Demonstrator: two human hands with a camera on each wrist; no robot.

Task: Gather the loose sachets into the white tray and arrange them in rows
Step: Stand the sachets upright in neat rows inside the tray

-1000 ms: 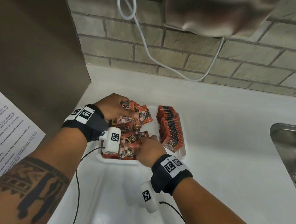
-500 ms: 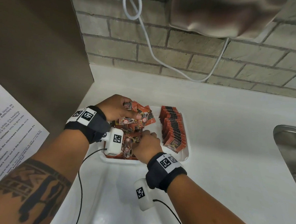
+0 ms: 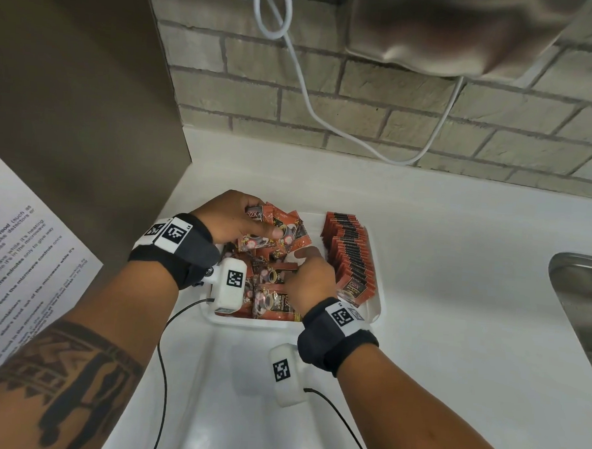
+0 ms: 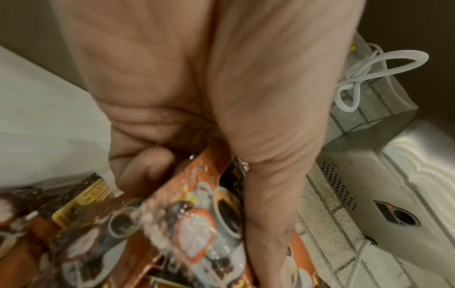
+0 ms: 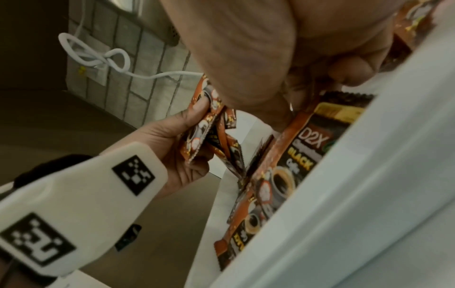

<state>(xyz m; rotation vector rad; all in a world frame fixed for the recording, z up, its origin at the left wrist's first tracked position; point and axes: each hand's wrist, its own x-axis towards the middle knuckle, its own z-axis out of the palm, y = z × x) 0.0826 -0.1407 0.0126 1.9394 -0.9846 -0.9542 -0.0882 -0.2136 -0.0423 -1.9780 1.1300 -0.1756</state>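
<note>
A white tray [image 3: 376,313] on the counter holds a neat row of red-orange sachets [image 3: 349,258] along its right side. Loose sachets [image 3: 270,300] lie in a heap on its left side. My left hand [image 3: 243,220] hovers over the far left of the tray and grips a fanned bundle of sachets [image 3: 282,235] between thumb and fingers; the bundle [image 4: 197,224] shows under the thumb in the left wrist view. My right hand [image 3: 310,276] reaches down into the heap, beside the row. Its thumb and curled fingers pinch the top of one sachet [image 5: 301,154].
A steel sink [image 3: 580,308] is set into the white counter [image 3: 457,267] at the right. A brown panel [image 3: 71,92] with a printed notice [image 3: 22,244] stands at the left. A white cable [image 3: 308,98] hangs on the brick wall behind, under a metal appliance [image 3: 452,33].
My right hand has shifted from the near part of the heap a little farther and rightward, towards the row. The left hand keeps hold of its bundle in the same place.
</note>
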